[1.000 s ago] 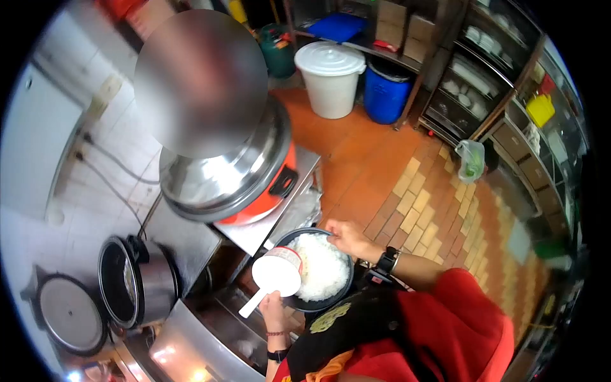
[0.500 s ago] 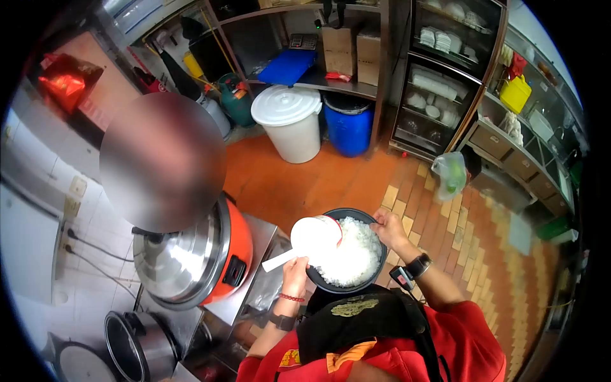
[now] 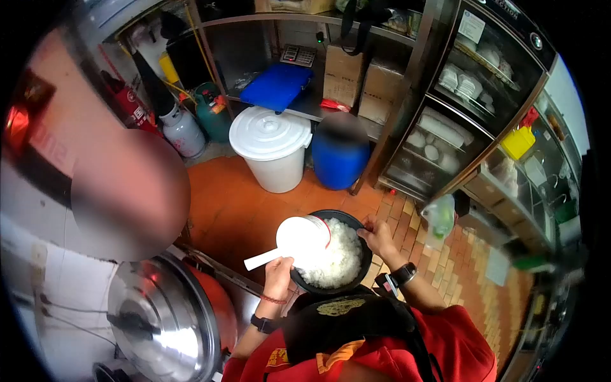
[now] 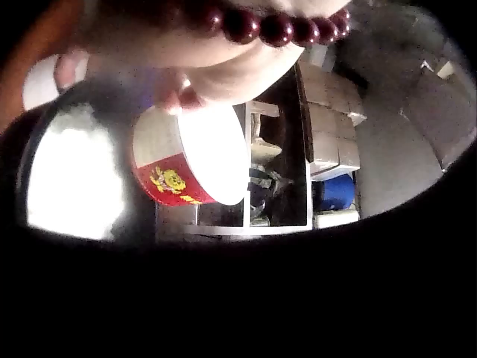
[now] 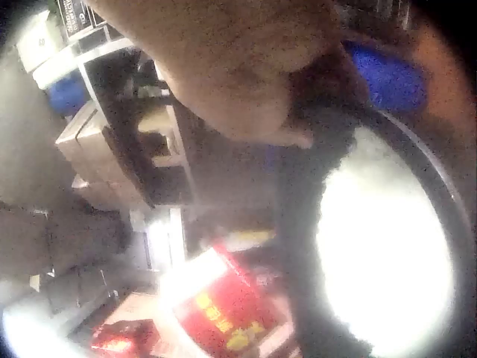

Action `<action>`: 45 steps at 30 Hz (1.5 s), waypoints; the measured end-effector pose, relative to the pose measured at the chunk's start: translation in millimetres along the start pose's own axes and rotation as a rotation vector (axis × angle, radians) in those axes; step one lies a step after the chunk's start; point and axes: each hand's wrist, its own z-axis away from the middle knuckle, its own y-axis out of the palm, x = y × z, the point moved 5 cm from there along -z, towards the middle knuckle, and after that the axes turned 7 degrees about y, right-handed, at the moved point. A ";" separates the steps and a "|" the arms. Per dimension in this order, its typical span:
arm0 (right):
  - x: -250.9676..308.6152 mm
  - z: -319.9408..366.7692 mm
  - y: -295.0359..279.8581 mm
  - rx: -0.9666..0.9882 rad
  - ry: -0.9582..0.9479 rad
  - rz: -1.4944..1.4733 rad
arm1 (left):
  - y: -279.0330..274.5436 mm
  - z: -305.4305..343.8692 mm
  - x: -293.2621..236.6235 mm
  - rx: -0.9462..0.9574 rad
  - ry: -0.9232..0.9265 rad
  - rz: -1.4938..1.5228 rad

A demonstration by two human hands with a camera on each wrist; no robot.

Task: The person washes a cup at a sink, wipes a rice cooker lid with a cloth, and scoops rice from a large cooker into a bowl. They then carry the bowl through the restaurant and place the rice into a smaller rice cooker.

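A dark round pot (image 3: 364,264) filled with white cooked rice (image 3: 337,258) is held in front of the person's body in the head view. The right hand (image 3: 380,240) grips its rim on the right side, with fingers curled over the edge. At the left side, the left hand (image 3: 279,272) pinches a red and white paper tub (image 4: 168,175), whose printed wall shows a yellow cartoon figure. This tub overlaps the rice in the head view, its white round face turned up. A white handle (image 3: 261,259) sticks out from the tub to the left, beside the left thumb.
A large orange-red cooker with a steel lid (image 3: 162,318) stands at lower left. Ahead are a white lidded bin (image 3: 270,156), a blue barrel (image 3: 340,159) and a metal shelf with cardboard boxes (image 3: 344,76). A dish cabinet (image 3: 445,95) stands farther right. Another person is at left, blurred.
The view has swung, and the cooker has slid to the lower left while the bins show larger. The pot, tub and both hands have moved away from the counter, with both grips unchanged.
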 end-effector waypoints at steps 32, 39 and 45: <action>279.7 -283.3 572.6 1.330 -0.374 0.221 | -238.7 -175.0 -47.7 -1.082 0.129 0.461; 323.0 -235.9 712.3 1.494 -0.578 0.314 | -306.9 -199.8 -8.7 -1.316 0.133 0.335; 331.8 -186.2 817.9 1.584 -0.845 0.536 | -309.6 -223.7 13.5 -1.559 0.048 0.586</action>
